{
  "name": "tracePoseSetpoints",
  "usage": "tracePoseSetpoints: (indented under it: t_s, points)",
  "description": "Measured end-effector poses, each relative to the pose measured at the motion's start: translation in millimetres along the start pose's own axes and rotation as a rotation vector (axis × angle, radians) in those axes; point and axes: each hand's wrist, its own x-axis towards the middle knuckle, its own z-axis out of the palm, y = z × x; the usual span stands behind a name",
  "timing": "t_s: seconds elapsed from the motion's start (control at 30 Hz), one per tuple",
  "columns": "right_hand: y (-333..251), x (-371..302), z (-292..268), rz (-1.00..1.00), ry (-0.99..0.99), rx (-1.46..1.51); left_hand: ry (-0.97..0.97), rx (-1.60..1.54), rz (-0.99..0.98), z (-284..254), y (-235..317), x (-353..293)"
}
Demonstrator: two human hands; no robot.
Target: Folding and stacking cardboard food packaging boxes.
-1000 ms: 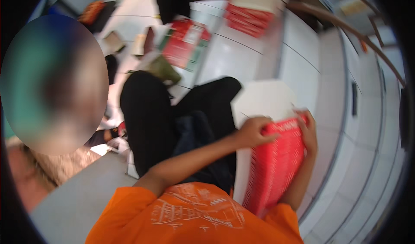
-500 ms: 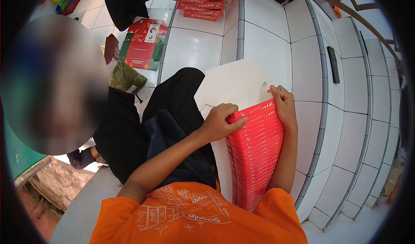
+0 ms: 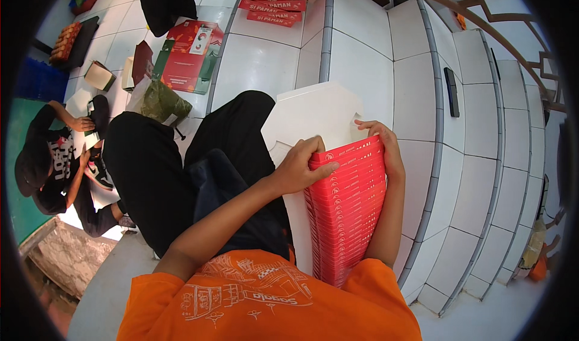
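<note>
A tall stack of nested red cardboard boxes (image 3: 347, 214) leans against my body, white on the inside. The top box's white cardboard flap (image 3: 319, 108) spreads away from me over the tiled step. My left hand (image 3: 300, 167) is closed on the top box's left corner, thumb outside along the red wall and the other fingers over the rim. At the right corner, my right hand (image 3: 386, 148) grips the same box, its index finger stretched toward a small folded tab (image 3: 356, 120). Part of the right fingers is hidden behind the box wall.
Far ahead, more red boxes (image 3: 271, 6) are stacked. A flat red-green carton (image 3: 188, 54) and a green-filled plastic bag (image 3: 161, 102) lie left of my knees. At left another person (image 3: 60, 154) handles a box. A black phone (image 3: 451, 92) rests on a right-hand step.
The whole view has shifted slightly, moving the stack a little left in the picture. Both hands stay at the top box's corners; my right index finger is now stretched out more.
</note>
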Motion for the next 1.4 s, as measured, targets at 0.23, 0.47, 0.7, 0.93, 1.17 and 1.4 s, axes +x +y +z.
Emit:
tracePoseSetpoints:
  t_s: [0.23, 0.47, 0.7, 0.93, 1.17, 1.4]
  points:
    - [7.2, 7.2, 0.1, -0.004, 0.007, 0.342, -0.217, -0.127, 0.153, -31.6, -13.5, 12.8]
    - [14.1, 39.3, -8.9, -0.196, -0.364, -0.008, -0.462, -0.258, -0.084, -49.6, -15.1, 11.8]
    - [30.1, 34.9, 6.2, -0.052, -0.293, 0.119, -0.389, -0.417, -0.123, -47.2, -15.0, 7.6]
    - [31.6, 40.6, 1.8, 0.074, -0.275, 0.093, -0.340, -0.295, -0.120, -52.0, -19.0, 4.7]
    - [1.2, 37.5, 7.3, 0.264, -0.314, -0.104, -0.416, -0.200, -0.152, -56.5, -26.9, -6.8]
    - [3.5, 40.5, 3.3, 0.300, -0.350, -0.158, -0.343, -0.231, -0.066, -47.6, -17.2, -7.6]
